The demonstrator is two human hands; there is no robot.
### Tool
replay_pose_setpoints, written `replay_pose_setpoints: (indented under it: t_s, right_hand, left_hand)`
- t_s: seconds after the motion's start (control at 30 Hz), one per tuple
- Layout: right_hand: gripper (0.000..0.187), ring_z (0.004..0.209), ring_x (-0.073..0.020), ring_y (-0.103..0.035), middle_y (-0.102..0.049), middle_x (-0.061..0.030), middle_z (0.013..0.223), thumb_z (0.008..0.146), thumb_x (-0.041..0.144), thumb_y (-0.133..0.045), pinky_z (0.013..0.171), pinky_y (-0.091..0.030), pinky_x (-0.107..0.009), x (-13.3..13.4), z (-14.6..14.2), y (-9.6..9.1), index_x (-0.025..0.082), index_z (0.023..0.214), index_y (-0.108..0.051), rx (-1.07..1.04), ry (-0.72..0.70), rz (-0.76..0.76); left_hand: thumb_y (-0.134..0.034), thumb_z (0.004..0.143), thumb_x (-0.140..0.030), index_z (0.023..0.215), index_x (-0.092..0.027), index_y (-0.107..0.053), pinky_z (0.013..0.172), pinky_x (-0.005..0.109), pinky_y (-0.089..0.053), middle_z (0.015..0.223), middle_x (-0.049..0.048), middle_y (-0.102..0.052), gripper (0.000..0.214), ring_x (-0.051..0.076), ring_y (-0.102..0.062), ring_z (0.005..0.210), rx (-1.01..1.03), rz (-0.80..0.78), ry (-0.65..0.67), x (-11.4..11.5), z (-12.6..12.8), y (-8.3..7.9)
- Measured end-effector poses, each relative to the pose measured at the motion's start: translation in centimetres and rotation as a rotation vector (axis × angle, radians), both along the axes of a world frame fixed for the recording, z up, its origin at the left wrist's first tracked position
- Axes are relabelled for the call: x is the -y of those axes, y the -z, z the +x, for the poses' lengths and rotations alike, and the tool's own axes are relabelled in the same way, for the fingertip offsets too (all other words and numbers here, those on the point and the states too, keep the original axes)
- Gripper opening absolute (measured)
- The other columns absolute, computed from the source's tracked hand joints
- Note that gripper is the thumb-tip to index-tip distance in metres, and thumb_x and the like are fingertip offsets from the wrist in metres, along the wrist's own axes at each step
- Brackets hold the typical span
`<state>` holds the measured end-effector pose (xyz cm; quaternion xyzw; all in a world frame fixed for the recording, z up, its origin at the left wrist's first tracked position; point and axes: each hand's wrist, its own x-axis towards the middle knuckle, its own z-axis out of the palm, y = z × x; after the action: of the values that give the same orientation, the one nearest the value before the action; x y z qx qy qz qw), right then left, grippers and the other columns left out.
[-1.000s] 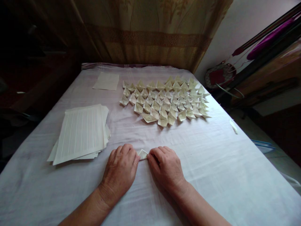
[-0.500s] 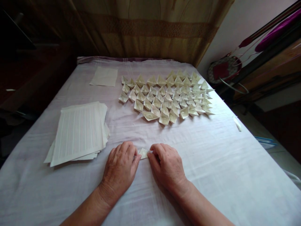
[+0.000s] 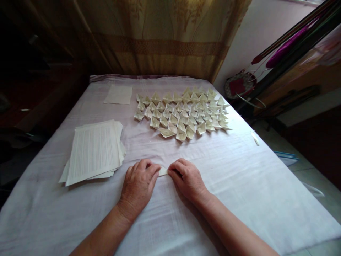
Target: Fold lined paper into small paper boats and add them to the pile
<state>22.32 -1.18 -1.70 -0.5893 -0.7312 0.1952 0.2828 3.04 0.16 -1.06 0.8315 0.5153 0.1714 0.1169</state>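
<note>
A small folded piece of paper (image 3: 162, 171) shows between my two hands, low over the cloth. My left hand (image 3: 139, 183) pinches its left end with thumb and fingers and hides that part. At the right end, my right hand (image 3: 187, 177) grips the paper's tip in a pinch. Beyond my hands stand several rows of folded paper boats (image 3: 183, 113), packed close together. To the left of my left hand lies a stack of lined paper sheets (image 3: 94, 151), its edges uneven.
A single blank paper sheet (image 3: 118, 94) lies at the far left of the white tablecloth (image 3: 226, 213). A small white scrap (image 3: 255, 138) rests near the right edge. Behind the table hangs a brown curtain (image 3: 165, 42); a bag (image 3: 239, 85) is beyond the right corner.
The view has tilted up and shifted a little. My left fingers have moved over the paper's upper left part, so less of its peak shows. Both hands keep their hold.
</note>
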Motion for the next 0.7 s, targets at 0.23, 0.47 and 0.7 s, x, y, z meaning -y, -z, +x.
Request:
replay_pose_setpoints:
  t_s: [0.23, 0.47, 0.7]
  right_hand:
    - [0.015, 0.078, -0.0168, -0.061, -0.065, -0.0039, 0.085, 0.088, 0.014, -0.058, 0.072, -0.047, -0.027, 0.4, 0.5, 0.4, 0.021, 0.093, -0.070, -0.010, -0.063, 0.093]
    - [0.025, 0.088, -0.0193, -0.056, -0.064, -0.0067, 0.100, 0.093, 0.021, -0.057, 0.079, -0.044, -0.033, 2.0, -0.7, -0.3, 0.026, 0.114, -0.069, 0.177, -0.222, 0.252]
    - [0.028, 0.091, -0.0214, -0.056, -0.066, -0.0064, 0.101, 0.093, 0.024, -0.057, 0.079, -0.042, -0.036, 1.8, -0.1, -1.4, 0.026, 0.119, -0.068, 0.299, -0.289, 0.196]
  left_hand:
    - [-0.063, 0.089, -0.021, 0.103, -0.028, -0.072, 0.085, 0.038, -0.047, 0.105, 0.0029, -0.066, 0.018, 0.022, -0.063, 0.097, 0.044, -0.031, -0.003, -0.3, -0.1, 0.1]
    - [-0.066, 0.087, -0.021, 0.103, -0.028, -0.074, 0.085, 0.037, -0.050, 0.108, 0.0042, -0.067, 0.019, 0.022, -0.065, 0.099, 0.079, -0.024, 0.015, -0.6, -0.3, 0.2]
    - [-0.066, 0.085, -0.016, 0.103, -0.028, -0.076, 0.087, 0.038, -0.052, 0.108, 0.0052, -0.069, 0.024, 0.022, -0.066, 0.099, 0.108, -0.062, 0.021, -0.8, -0.5, -0.1]
